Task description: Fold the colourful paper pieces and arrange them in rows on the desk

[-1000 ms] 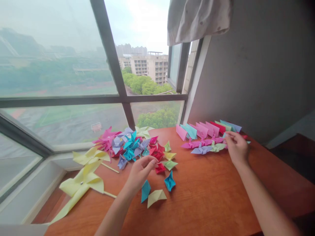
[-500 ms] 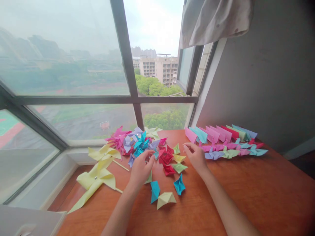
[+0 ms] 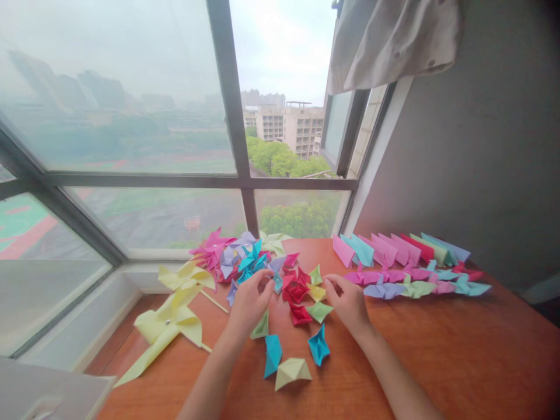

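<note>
My left hand (image 3: 252,298) is curled at the middle of the table, thumb and fingertips closed at the edge of a small light-blue folded paper (image 3: 277,283). Opposite it, my right hand (image 3: 347,300) has its thumb and index finger pinched at the right end of a yellow folded paper (image 3: 317,293). Red folded papers (image 3: 296,284) lie between the hands, with green ones (image 3: 320,311) beside them. Nearer me are a blue folded paper boat (image 3: 319,345), another blue piece (image 3: 273,354) and a pale yellow one (image 3: 293,372).
Yellow pinwheels (image 3: 168,322) on sticks lie at the left. Pink, purple and blue folded papers (image 3: 251,262) are heaped by the window. Paper planes (image 3: 385,249) and paper cranes (image 3: 417,287) stand in rows at the right. A grey curtain (image 3: 398,46) hangs above.
My right hand has moved left and down to the yellow folded paper. My left hand stays by the light-blue piece. The whole view has shifted slightly.
</note>
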A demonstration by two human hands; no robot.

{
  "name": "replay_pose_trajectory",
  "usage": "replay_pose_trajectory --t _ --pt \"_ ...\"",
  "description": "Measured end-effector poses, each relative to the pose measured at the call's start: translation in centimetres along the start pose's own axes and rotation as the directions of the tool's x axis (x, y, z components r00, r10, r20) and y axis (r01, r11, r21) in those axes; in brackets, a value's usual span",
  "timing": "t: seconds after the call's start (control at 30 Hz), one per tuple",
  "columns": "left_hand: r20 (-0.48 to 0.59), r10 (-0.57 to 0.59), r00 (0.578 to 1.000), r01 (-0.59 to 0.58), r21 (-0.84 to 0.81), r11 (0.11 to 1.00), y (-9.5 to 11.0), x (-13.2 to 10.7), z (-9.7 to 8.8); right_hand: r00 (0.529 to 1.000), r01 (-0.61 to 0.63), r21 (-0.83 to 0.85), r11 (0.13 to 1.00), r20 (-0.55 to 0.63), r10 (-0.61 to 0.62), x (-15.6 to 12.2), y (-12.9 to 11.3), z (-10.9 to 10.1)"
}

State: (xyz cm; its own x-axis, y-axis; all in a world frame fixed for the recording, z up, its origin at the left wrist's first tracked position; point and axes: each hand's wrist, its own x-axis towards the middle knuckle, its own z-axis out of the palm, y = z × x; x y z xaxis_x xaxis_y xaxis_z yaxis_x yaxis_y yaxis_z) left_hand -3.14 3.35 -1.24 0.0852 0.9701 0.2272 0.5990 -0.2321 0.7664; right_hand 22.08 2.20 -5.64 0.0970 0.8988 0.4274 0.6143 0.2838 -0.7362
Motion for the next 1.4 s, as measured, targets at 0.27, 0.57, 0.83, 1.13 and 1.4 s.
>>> replay_pose_trajectory --t 0.27,0.57,0.83,1.13,1.4 --pt "0.005 0.023 1.0 -0.023 0.265 0.964 1.1 1.7 0.1 0.998 -0.015 0.014 1.0 -0.062 0.016 0.3 -0.4 -0.8" --pt "-0.03 0.153 0.988 -0.136 0.322 0.937 0.2 1.7 0.8 0.998 0.026 0.037 0.999 -0.054 -0.024 0.4 -0.5 -0.6" --pt "-0.114 0.352 0.929 -0.323 0.214 0.922 2.3 -0.3 -0.5 1.0 0.009 0.152 0.988 0.011 -0.01 0.1 -1.8 -0.6" --pt "-0.032 0.626 0.779 -0.62 0.11 0.777 3.4 -2.5 1.2 0.969 -0.119 0.385 0.915 0.247 0.022 -0.3 -3.0 -0.8" --pt "0.122 0.74 0.662 -0.749 0.138 0.648 3.9 -3.6 2.1 0.972 -0.163 0.471 0.867 0.227 0.06 -0.5 -3.6 -0.4"
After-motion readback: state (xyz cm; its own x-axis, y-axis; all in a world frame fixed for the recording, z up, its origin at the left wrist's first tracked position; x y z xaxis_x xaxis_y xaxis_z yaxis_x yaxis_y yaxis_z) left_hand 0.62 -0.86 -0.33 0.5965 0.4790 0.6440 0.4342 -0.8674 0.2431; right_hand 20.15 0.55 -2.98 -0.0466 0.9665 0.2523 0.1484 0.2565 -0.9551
